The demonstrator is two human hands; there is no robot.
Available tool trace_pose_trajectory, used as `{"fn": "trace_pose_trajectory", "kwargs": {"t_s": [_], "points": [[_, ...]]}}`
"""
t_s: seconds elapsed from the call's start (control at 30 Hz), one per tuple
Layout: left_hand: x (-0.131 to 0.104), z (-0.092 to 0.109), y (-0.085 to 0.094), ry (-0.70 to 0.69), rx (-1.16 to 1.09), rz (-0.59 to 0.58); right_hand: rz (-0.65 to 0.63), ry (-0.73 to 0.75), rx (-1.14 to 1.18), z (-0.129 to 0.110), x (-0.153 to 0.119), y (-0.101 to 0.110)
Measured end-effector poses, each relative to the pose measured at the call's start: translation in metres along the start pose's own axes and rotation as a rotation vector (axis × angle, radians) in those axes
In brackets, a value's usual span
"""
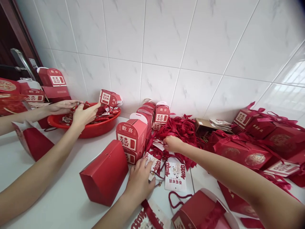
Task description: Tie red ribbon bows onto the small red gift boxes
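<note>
While the left grip (140,178) lies fingers parted on a printed card (156,164), the right grip (166,143) reaches into red ribbons (182,127) at a white card (158,145); whether it is clamped cannot be told. The white surface (69,197) bears a red box (105,173) just left of the left grip; farther left, a co-worker's hands (83,115) are over a red basin (95,130). Beyond both grips rises a marbled tile wall (162,35); far left, a dark door (6,38).

Boxes (130,140) read 歡喜 and 囍; a card (175,178) reads 吾家有喜.
</note>
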State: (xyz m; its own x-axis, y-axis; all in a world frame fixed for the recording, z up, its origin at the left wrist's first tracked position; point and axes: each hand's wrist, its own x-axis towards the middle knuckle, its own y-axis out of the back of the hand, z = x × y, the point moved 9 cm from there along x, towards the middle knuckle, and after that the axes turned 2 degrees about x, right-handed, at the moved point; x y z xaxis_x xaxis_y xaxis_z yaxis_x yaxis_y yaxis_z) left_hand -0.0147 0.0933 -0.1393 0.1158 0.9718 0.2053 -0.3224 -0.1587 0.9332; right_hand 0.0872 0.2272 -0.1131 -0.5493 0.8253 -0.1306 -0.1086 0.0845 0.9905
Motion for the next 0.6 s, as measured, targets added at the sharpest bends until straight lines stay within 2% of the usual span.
{"fn": "trace_pose_trajectory", "kwargs": {"t_s": [0.1, 0.2, 0.43, 0.53, 0.6], "points": [[0.000, 0.005, 0.007, -0.047, -0.039, 0.050, 0.041, -0.020, 0.001, 0.016, -0.007, 0.021], [0.000, 0.009, 0.009, -0.076, -0.095, 0.082, 0.089, -0.028, 0.025, 0.023, -0.025, 0.039], [0.003, 0.008, 0.012, -0.091, -0.203, 0.152, 0.062, 0.094, 0.078, 0.007, -0.099, 0.056], [0.003, 0.007, 0.004, -0.112, -0.212, 0.124, 0.084, 0.049, 0.083, 0.023, -0.135, 0.075], [0.001, 0.009, 0.000, -0.154, -0.179, 0.116, 0.108, -0.043, 0.061, 0.046, -0.162, 0.090]]}}
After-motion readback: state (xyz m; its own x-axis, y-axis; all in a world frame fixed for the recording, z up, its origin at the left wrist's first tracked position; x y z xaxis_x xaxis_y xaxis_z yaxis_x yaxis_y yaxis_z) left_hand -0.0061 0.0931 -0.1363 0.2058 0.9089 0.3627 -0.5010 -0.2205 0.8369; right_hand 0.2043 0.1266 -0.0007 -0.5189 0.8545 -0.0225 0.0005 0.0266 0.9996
